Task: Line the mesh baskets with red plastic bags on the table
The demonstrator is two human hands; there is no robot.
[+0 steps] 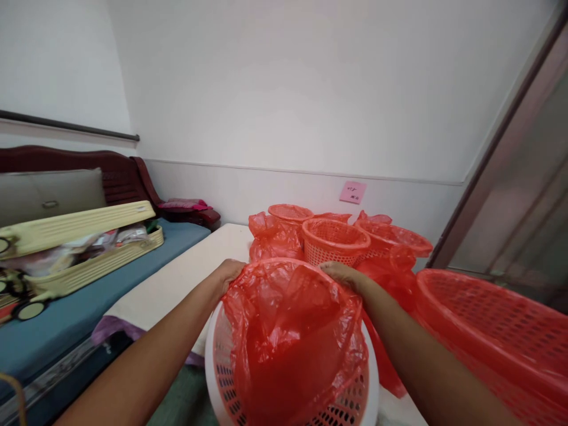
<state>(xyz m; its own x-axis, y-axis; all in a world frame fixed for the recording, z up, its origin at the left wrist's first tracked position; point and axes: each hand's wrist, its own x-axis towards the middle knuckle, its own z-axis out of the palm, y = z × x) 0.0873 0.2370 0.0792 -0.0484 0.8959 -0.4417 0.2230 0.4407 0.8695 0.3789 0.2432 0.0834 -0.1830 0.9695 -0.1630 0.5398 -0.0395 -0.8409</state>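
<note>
The red bag lies in the white basket by the bench's near edge, mouth toward the wearer; left hand and right hand, equally near, grip its far rim either side, fingers curled, tips hidden.

White wall bearing 1 pink note; dark-red headboard, blue mattress.

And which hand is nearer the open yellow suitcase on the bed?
Left: the left hand holds the side of the red bag facing the suitcase; the right hand is across the bag, farther away.
</note>
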